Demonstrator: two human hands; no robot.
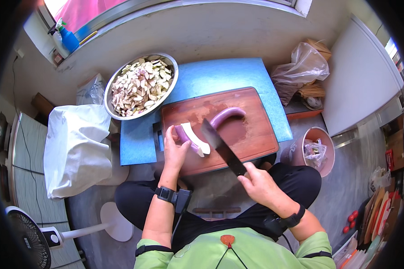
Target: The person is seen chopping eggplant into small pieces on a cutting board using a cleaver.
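Observation:
My right hand (261, 185) grips a dark-bladed cleaver (224, 144) by its handle, the blade slanting up and left over the wooden cutting board (252, 141). On the board, a lengthwise-split purple eggplant lies as two curved pieces, one purple-skinned piece (185, 136) beside one showing white flesh (196, 138). The fingers and thumb of my left hand (175, 151) are around the purple-skinned piece at its left side. Beyond the blade tip rests a curved purple eggplant (227, 116), partly hidden by the cleaver.
A steel basin (175, 72) heaped with cut eggplant stands at the back left of the blue table (219, 72). A pink bin (328, 151) with a plastic bag inside is on the floor at right. White cloth (75, 148) covers something at left, near a fan (30, 238).

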